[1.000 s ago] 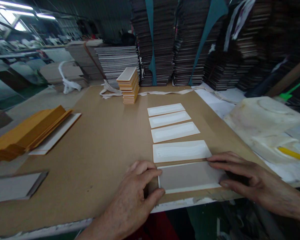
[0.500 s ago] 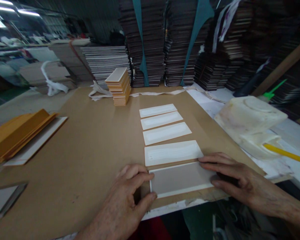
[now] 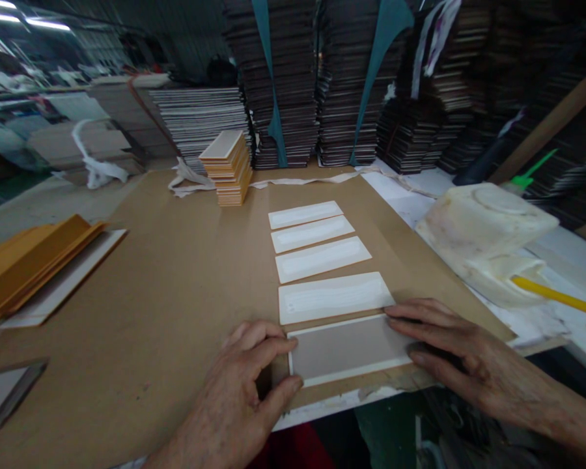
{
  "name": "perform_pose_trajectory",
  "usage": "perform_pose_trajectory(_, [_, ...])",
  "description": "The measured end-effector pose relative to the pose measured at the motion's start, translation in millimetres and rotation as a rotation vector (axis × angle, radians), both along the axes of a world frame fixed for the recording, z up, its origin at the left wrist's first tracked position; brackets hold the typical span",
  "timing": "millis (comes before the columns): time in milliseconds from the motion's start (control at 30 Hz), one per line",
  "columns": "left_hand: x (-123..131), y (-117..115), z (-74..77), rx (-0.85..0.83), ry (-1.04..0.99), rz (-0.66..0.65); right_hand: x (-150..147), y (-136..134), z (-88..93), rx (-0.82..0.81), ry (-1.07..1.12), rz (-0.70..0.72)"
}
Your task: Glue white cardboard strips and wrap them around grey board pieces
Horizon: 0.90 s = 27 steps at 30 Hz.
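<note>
Closest to me a grey rectangular board (image 3: 349,348) lies flat on a white card, whose rim shows around it. My left hand (image 3: 254,371) has thumb and fingers at the left end of the board, touching its corners. At the opposite end, my right hand (image 3: 449,345) grips the right edge between thumb and fingers. Directly beyond lies a white card (image 3: 334,298) with a thin orange edge and a wet-looking streaked surface. Further white cards (image 3: 322,258) lie in a column behind it, face up and slightly apart.
Left stand an orange card stack (image 3: 34,260) and grey boards (image 3: 2,394). A layered stack (image 3: 229,169) stands at the back, before tall dark stacks (image 3: 283,85). On the right is a cut-open plastic jug (image 3: 483,234) with a yellow stick (image 3: 561,296). Brown paper (image 3: 190,260) covers the table.
The view has shifted slightly, so everything sits a little further left. Both hands keep the same hold at the ends of the grey board.
</note>
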<state>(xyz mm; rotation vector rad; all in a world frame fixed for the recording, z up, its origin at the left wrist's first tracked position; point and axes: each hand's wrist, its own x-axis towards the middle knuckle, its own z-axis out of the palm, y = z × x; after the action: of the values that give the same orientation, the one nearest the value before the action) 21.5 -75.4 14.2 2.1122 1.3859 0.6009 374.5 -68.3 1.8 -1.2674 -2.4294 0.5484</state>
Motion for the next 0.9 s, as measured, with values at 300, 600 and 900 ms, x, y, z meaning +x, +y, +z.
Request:
perform_pose_trajectory(300, [-1, 1, 5.7, 0.048, 0.126, -0.062, -6, -4, 0.5, 0.182, -0.086, 0.052])
perform_pose_trajectory(600, [3, -7, 8.1, 0.529, 0.599, -0.444, -32, -16, 5.5, 0.424, -0.203, 0.001])
perform_pose_trajectory(900, [14, -9, 10.1, 0.561, 0.518, -0.296, -51, -34, -0.2, 0.508, -0.335, -0.025])
